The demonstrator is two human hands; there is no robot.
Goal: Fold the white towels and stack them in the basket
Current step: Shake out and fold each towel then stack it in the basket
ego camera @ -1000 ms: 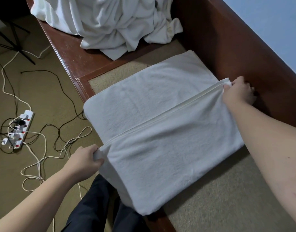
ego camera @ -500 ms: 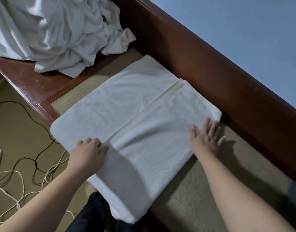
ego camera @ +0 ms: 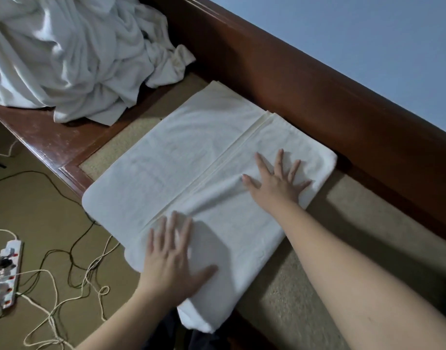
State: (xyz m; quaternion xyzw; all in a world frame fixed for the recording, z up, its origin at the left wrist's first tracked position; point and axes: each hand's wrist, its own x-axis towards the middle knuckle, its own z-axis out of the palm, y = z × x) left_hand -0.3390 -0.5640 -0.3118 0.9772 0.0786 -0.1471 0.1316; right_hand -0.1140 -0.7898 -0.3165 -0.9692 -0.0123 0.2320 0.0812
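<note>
Pressing flat with straight, spread fingers, both hands rest on the folded white towel (ego camera: 206, 178), the left hand (ego camera: 174, 263) on its near corner and the right hand (ego camera: 277, 180) farther along the same folded-over half, well apart from each other and gripping nothing. The towel lies on the tan woven worktop (ego camera: 325, 248) with a dark wooden frame (ego camera: 305, 89), its near end hanging over the front edge. A heap of unfolded white towels (ego camera: 73, 54) sits at the far left of the worktop, and a power strip (ego camera: 5, 271) with tangled cables (ego camera: 73, 269) lies on the floor.
</note>
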